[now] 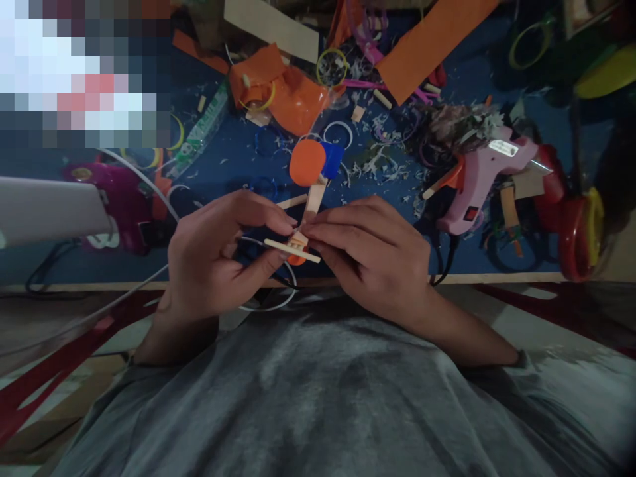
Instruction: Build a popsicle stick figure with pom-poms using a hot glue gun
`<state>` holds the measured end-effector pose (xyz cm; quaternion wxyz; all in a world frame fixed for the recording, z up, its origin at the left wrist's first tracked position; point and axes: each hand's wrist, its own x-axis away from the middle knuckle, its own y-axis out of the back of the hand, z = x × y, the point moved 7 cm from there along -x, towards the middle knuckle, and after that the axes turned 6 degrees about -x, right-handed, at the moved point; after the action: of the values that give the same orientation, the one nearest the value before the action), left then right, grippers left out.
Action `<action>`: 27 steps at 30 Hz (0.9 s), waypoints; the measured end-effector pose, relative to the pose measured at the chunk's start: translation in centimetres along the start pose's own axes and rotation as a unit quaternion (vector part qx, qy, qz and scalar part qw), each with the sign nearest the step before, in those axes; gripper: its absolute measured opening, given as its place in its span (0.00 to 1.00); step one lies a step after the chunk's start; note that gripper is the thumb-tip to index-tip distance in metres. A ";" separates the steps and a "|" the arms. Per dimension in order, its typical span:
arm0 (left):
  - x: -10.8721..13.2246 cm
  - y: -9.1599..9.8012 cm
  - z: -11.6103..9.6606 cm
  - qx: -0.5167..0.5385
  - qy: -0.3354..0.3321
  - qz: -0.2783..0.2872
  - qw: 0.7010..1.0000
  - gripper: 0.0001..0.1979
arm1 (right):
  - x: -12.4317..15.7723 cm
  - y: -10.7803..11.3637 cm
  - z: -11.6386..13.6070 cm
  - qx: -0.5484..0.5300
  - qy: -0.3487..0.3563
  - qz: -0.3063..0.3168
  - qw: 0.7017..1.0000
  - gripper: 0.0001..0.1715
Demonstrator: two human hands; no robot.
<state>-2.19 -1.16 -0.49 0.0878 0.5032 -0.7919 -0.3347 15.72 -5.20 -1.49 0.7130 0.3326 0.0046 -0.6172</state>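
Between both hands, near the table's front edge, is a small wooden stick assembly with an upright flat stick and a thin crosswise stick at its lower end. An orange disc and a blue round piece show at its far end, and a bit of orange lies under the crosswise stick. My left hand pinches the lower end from the left, thumb on the crosswise stick. From the right, my right hand closes its fingertips on the same assembly, hiding part of the joint.
A pink glue gun lies at the right, beside red scissors. A purple tool is at the left. Orange sheets, rings and paper shreds are scattered behind the hands. White cables cross at the left.
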 end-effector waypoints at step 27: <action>-0.1 0.2 -0.4 -0.001 -0.091 -0.040 0.995 0.06 | -0.2 2.5 1.0 0.047 -0.038 0.016 0.998 0.18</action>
<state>-2.06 -1.20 -0.05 0.0028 0.5018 -0.7755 -0.3830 17.49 -5.47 0.50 0.7060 0.3418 -0.0570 -0.6177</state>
